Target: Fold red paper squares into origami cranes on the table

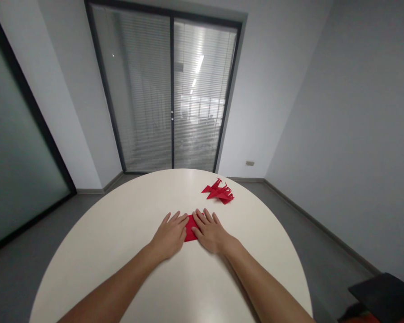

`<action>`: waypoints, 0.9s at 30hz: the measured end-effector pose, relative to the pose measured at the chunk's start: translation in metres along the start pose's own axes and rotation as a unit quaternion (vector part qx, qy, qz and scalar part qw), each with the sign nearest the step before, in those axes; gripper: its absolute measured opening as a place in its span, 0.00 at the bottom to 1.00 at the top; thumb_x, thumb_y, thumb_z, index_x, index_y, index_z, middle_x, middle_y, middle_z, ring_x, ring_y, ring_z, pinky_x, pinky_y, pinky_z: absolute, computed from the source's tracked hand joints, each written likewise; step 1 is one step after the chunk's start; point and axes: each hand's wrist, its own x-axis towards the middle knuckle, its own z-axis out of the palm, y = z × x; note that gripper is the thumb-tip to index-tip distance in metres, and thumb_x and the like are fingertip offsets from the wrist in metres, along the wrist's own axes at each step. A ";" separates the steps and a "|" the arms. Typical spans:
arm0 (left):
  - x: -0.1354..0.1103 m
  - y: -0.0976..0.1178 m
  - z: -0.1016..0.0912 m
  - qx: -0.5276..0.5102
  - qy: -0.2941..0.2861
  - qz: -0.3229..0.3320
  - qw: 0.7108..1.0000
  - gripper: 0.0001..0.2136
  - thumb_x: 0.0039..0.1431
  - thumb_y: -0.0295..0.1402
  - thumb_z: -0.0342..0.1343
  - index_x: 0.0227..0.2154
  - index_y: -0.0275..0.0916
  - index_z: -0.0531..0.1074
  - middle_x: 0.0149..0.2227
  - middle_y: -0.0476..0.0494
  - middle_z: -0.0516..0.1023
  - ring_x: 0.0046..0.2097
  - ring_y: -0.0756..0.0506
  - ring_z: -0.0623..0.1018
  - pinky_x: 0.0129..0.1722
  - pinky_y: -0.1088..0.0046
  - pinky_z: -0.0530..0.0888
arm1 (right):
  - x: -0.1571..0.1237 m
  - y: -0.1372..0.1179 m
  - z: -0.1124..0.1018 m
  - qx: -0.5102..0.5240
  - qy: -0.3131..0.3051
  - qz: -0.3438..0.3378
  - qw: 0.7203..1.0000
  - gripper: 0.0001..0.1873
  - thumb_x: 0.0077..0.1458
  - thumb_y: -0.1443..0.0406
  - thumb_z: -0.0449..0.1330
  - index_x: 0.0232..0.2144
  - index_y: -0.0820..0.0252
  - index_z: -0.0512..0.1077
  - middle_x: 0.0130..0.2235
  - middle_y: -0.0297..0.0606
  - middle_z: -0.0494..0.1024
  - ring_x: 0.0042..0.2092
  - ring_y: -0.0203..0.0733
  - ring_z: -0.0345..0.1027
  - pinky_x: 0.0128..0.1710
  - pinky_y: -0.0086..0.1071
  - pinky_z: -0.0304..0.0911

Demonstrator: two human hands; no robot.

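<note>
Across a pale round counter (144,197), seen from the head view, looking down on a small flat piece of red paper (190,231), lying between both hands and partly covered by them. Resting with the left hand (170,235) palm down at the left edge of the red paper, with fingers stretched out and gripping nothing. Resting likewise with the right hand (212,234) over the right part of the red paper, with fingers straight and spread. Beyond the red paper and to its right, near but not touching, a cluster of folded red bird-like figures (218,193), overlapping too closely to count surely. Far beyond the red paper, closed slatted blinds (144,89) behind glass.

Judging by the flat hands, probably at the step of smoothing or creasing the red paper. Calling next, by that reading, for even pressure along the edges, without letting the sheet skid. Cannot tell the layers or any folds under the fingers. No brand, label or writing to be read on the red paper or around it.
</note>
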 end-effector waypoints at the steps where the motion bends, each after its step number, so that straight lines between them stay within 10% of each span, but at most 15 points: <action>1: 0.000 0.002 -0.002 0.010 -0.003 -0.003 1.000 0.21 0.68 0.30 0.42 0.60 0.40 0.68 0.64 0.40 0.68 0.67 0.36 0.64 0.66 0.47 0.55 | 0.000 0.002 -0.002 -0.007 0.002 0.010 1.000 0.34 0.69 0.54 0.39 0.70 0.65 0.46 0.72 0.44 0.43 0.72 0.60 0.30 0.68 0.60 0.33; 8: -0.002 0.006 -0.007 0.049 -0.003 -0.032 0.998 0.22 0.68 0.37 0.45 0.61 0.35 0.67 0.65 0.36 0.66 0.68 0.34 0.61 0.67 0.48 0.54 | 0.002 0.005 -0.014 -0.026 0.119 -0.018 0.992 0.28 0.68 0.58 0.44 0.66 0.62 0.59 0.70 0.43 0.53 0.72 0.51 0.38 0.70 0.51 0.33; 18: -0.002 0.004 -0.009 -0.011 -0.048 0.017 0.999 0.22 0.70 0.31 0.39 0.64 0.38 0.62 0.66 0.40 0.65 0.68 0.41 0.63 0.66 0.52 0.58 | -0.003 0.001 -0.004 0.030 -0.013 -0.021 0.999 0.37 0.68 0.48 0.38 0.71 0.61 0.45 0.72 0.44 0.41 0.73 0.56 0.30 0.68 0.59 0.25; 27: -0.006 0.009 -0.016 0.057 0.009 -0.010 0.998 0.19 0.67 0.34 0.48 0.56 0.34 0.72 0.59 0.35 0.74 0.61 0.34 0.70 0.63 0.51 0.62 | -0.003 0.009 -0.013 -0.002 0.091 -0.040 0.995 0.31 0.68 0.55 0.46 0.68 0.60 0.56 0.71 0.42 0.52 0.72 0.54 0.36 0.69 0.56 0.26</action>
